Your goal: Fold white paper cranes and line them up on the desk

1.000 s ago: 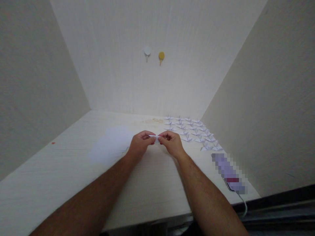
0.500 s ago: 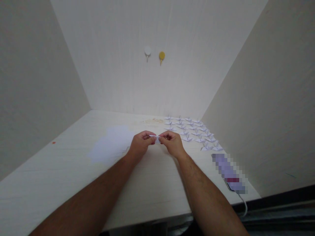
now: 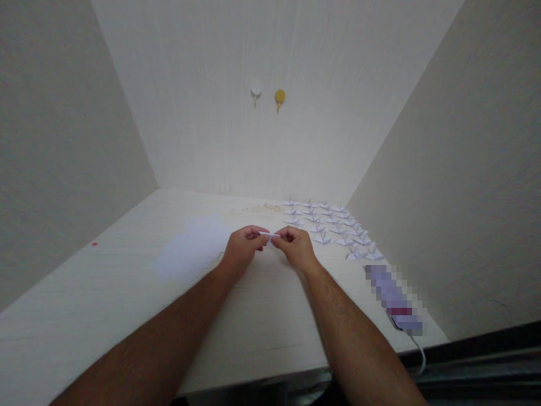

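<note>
Pale, faintly streaked flat tabletop [image 3: 253, 338], rows of sharp-pointed white folded-paper cranes [image 3: 338, 230] at far right, left hand [image 3: 243, 246] and right hand [image 3: 296, 247] angled inward, thumbs and fingers pinching a thin folded white paper [image 3: 269, 234] between them.

Some paper [image 3: 269, 234] is between the left hand [image 3: 243, 246] and right hand [image 3: 297, 245], over the table [image 3: 257, 332]. Paper birds [image 3: 323, 239] sit farther right; what may be sheets [image 3: 192, 242] lie left. Two hooks [image 3: 280, 96] are on the wall [image 3: 203, 129] behind.

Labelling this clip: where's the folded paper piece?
In the head view, the folded paper piece is central, pinched by the left hand and right hand, left of the paper cranes.
</note>
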The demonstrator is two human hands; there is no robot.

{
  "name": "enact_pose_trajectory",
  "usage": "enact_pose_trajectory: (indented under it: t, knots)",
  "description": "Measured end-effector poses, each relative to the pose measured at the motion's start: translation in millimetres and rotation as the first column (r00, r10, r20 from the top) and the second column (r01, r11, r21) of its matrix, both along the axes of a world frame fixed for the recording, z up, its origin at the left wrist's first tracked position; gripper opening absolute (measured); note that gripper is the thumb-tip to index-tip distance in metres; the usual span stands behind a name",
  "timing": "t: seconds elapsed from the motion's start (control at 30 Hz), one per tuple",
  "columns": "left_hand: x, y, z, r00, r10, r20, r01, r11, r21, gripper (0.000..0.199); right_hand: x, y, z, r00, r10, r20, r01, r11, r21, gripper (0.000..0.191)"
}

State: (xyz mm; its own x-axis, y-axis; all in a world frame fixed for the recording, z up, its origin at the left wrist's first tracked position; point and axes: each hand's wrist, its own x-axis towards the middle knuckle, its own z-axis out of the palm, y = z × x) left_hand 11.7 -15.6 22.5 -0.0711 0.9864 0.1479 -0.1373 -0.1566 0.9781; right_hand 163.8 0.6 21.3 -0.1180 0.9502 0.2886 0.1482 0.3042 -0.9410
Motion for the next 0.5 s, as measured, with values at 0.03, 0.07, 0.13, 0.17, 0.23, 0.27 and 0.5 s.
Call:
enact_pose_trajectory:
  t: [0.03, 0.07, 0.13, 0.17, 0.23, 0.27, 0.5]
  knots:
    - [-0.4, 0.5, -0.6, 1.000, -0.001, 0.011, 0.001, 1.000, -0.008, 0.022, 0.3, 0.9, -0.8, 1.000, -0.005, -0.002, 0.005, 1.000, 0.003, 0.021]
    - [-0.6, 1.1, -1.3, 1.000, 0.000, 0.024, 0.000, 1.000, -0.018, 0.022, 0.5, 1.8, -1.5, 1.000, -0.008, -0.003, 0.008, 1.000, 0.009, 0.020]
    - [-0.8, 2.2, -2.5, 0.998, 0.006, 0.058, -0.004, 0.999, -0.038, 0.022, 0.9, 3.0, -2.8, 1.000, -0.006, -0.009, 0.006, 1.000, 0.018, 0.018]
    - [-0.8, 2.6, -3.0, 0.997, 0.007, 0.074, -0.003, 0.999, -0.047, 0.022, 1.1, 3.4, -3.3, 1.000, -0.003, -0.012, 0.003, 1.000, 0.020, 0.017]
    - [-0.4, 3.0, -3.7, 0.995, 0.010, 0.102, -0.004, 0.998, -0.060, 0.022, 1.4, 3.7, -3.9, 1.000, 0.005, -0.015, -0.005, 1.000, 0.022, 0.016]
    - [-0.2, 3.1, -4.0, 0.994, 0.012, 0.113, -0.005, 0.998, -0.062, 0.022, 1.6, 3.7, -4.1, 1.000, 0.007, -0.015, -0.007, 1.000, 0.025, 0.016]
    - [-1.2, 4.2, -6.2, 0.994, 0.000, 0.106, 0.005, 0.999, -0.045, 0.024, 1.3, 2.4, -2.5, 1.000, 0.004, -0.006, -0.004, 1.000, 0.007, 0.016]
